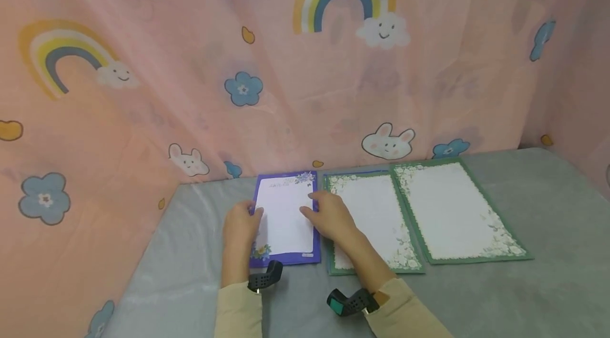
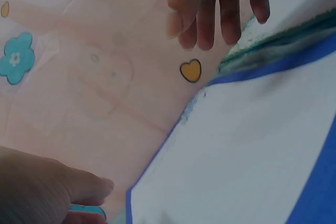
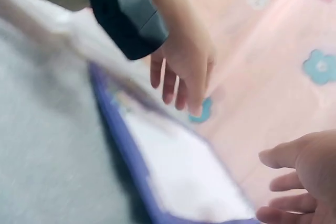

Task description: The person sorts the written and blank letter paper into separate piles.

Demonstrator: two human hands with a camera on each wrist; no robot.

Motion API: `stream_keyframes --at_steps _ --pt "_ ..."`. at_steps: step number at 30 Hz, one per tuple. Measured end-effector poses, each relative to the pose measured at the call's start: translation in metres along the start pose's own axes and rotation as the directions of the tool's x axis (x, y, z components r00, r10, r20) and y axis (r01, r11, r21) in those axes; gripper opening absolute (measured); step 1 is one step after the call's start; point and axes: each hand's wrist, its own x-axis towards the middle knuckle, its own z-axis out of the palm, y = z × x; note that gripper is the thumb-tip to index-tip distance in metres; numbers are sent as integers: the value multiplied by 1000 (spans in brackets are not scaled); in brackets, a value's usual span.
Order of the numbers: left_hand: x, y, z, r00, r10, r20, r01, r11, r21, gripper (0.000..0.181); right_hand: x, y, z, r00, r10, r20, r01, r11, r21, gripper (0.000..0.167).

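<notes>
A purple-bordered sheet of letter paper (image 1: 285,221) with a white middle and flowers in two corners lies flat on the table. Whether it is one sheet or a stack, I cannot tell. My left hand (image 1: 240,227) is at its left edge, thumb over the border. Over its right edge is my right hand (image 1: 333,216), thumb and forefinger apart. In the left wrist view, the left hand (image 2: 47,187) has loose fingers beside the paper (image 2: 226,145). The right wrist view shows the right hand (image 3: 304,182) with spread fingers and nothing pinched between them.
Two green-bordered floral sheets, the nearer one (image 1: 369,216) and the farther one (image 1: 459,211), lie to the right, side by side. They rest on a grey cloth-covered table (image 1: 538,205). A pink patterned curtain (image 1: 295,131) hangs behind and to the sides.
</notes>
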Motion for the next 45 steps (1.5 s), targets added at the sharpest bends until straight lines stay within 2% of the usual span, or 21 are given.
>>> stream_keyframes --at_steps 4,8,11,15,17,22,24,30,33,36,41,45 --pt "-5 20 -7 991 125 -39 -126 992 -25 37 -4 -4 -17 999 -37 14 36 999 18 47" --pt "-13 45 -8 965 261 -10 -261 962 -79 33 -6 4 -41 996 -87 23 86 996 22 46" --pt "-19 57 -2 948 317 40 -314 947 -71 30 -9 19 -59 994 -108 17 108 994 -4 45" --pt "-25 65 9 931 354 94 -353 935 -25 28 -16 45 -78 992 -126 -17 125 991 -44 42" --pt "-27 67 15 918 378 115 -380 925 -11 28 -21 57 -87 989 -141 -34 139 989 -54 40" --pt "-31 69 28 878 447 173 -449 893 -28 28 -30 85 -104 985 -152 -76 148 987 -62 36" --pt "-31 68 34 869 453 200 -453 890 -46 28 -33 95 -108 985 -145 -93 141 988 -57 35" --pt "-30 64 52 862 435 261 -425 900 -96 25 -40 117 -115 986 -85 -141 84 996 -18 34" --pt "-30 61 57 844 460 277 -451 887 -100 27 -41 124 -116 989 -45 -141 44 999 -11 35" --pt "-29 59 60 826 481 296 -479 874 -84 33 -39 130 -115 991 -16 -131 12 1000 -28 36" --pt "-30 55 67 807 483 341 -493 868 -63 58 -37 139 -113 993 8 -121 -16 998 -65 37" --pt "-29 53 72 770 525 363 -552 833 -32 63 -37 142 -113 992 9 -126 -18 997 -72 39"
